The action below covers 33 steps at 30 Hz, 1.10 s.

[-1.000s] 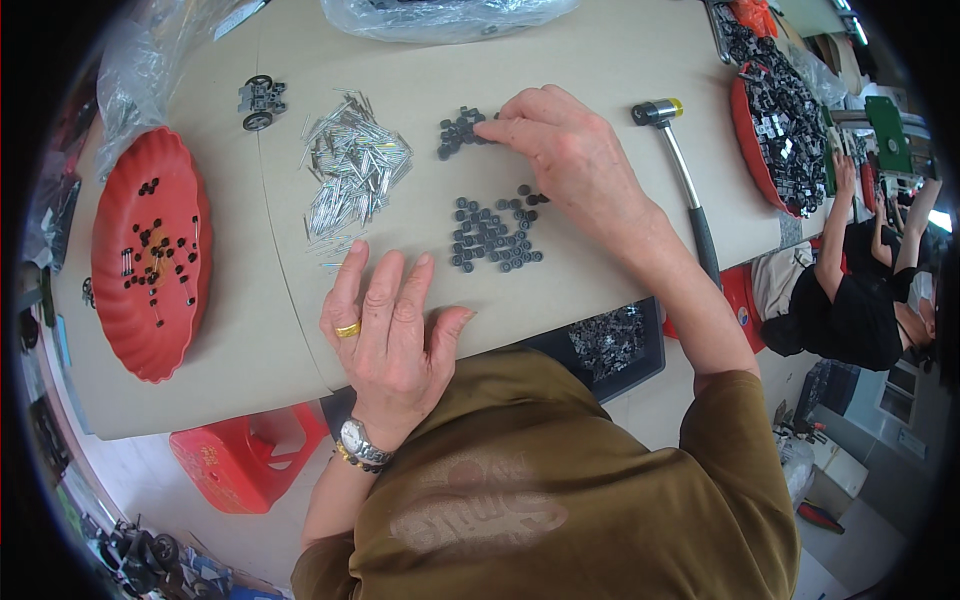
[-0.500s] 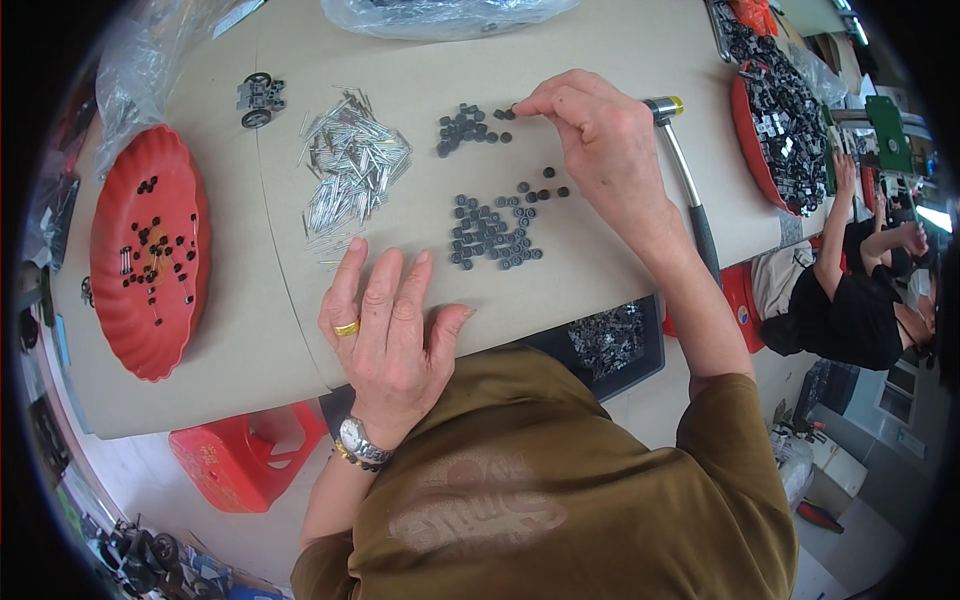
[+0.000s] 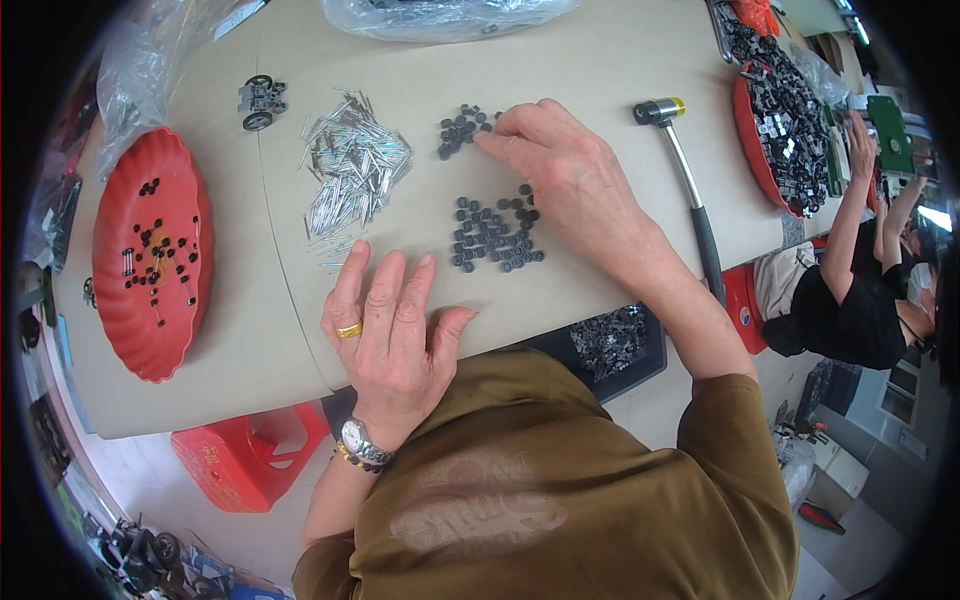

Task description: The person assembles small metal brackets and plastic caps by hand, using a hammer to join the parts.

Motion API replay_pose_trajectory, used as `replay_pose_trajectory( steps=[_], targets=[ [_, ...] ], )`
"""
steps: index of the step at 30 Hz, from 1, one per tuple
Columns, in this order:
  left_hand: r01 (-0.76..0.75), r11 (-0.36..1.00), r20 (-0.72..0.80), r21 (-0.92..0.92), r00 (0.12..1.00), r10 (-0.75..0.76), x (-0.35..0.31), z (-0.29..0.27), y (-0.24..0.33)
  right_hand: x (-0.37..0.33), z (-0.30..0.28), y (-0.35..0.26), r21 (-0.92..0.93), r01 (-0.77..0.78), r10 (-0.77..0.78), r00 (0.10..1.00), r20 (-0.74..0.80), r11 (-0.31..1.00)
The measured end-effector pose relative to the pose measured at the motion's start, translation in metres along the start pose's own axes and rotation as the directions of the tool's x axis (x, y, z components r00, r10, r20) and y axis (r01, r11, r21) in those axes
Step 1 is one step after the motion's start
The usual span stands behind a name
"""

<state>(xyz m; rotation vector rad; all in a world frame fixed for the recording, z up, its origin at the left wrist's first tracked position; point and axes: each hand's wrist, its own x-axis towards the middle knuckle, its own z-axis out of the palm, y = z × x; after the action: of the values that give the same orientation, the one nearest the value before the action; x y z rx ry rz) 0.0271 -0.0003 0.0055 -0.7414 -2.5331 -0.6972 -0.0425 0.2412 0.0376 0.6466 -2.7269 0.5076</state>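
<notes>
Touching black wheels (image 3: 460, 131), right fingers (image 3: 507, 149) slightly parted

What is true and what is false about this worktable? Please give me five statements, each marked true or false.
1. The right hand is at the far group of small black wheels. True.
2. The hammer lies left of the metal pins. False: the hammer lies to their right, past the right hand.
3. The pins lie in a loose pile left of the wheels. True.
4. The left hand wears nothing. False: it has a gold-coloured ring.
5. The left red dish is heaped full. False: much of the dish's bottom shows.
</notes>
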Motion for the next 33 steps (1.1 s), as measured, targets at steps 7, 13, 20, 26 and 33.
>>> replay_pose_trajectory(
  steps=[7, 13, 20, 26, 33],
  targets=[
    [0.0, 1.0, -0.007, 0.003, 1.0, 0.0, 0.0, 0.001, 0.0, -0.001, -0.002, -0.004, 0.05, -0.017, 0.017, 1.0, -0.001, 0.999],
    [0.01, 1.0, 0.042, -0.013, 0.999, -0.009, 0.001, -0.004, 0.002, -0.012, -0.007, -0.019, 0.106, -0.016, 0.009, 0.998, 0.066, 0.994],
    [0.004, 1.0, 0.048, -0.014, 0.999, -0.004, 0.001, -0.004, 0.002, -0.008, -0.009, -0.007, 0.184, -0.023, 0.032, 0.998, -0.048, 0.983],
    [0.001, 1.0, 0.041, -0.002, 0.999, -0.001, 0.001, -0.004, 0.002, 0.02, -0.003, 0.016, 0.147, -0.055, 0.076, 0.987, -0.143, 0.988],
    [-0.003, 1.0, 0.0, 0.011, 1.0, 0.003, 0.0, 0.001, -0.001, 0.035, 0.01, 0.022, 0.111, -0.094, 0.095, 0.995, -0.003, 0.989]
  ],
)
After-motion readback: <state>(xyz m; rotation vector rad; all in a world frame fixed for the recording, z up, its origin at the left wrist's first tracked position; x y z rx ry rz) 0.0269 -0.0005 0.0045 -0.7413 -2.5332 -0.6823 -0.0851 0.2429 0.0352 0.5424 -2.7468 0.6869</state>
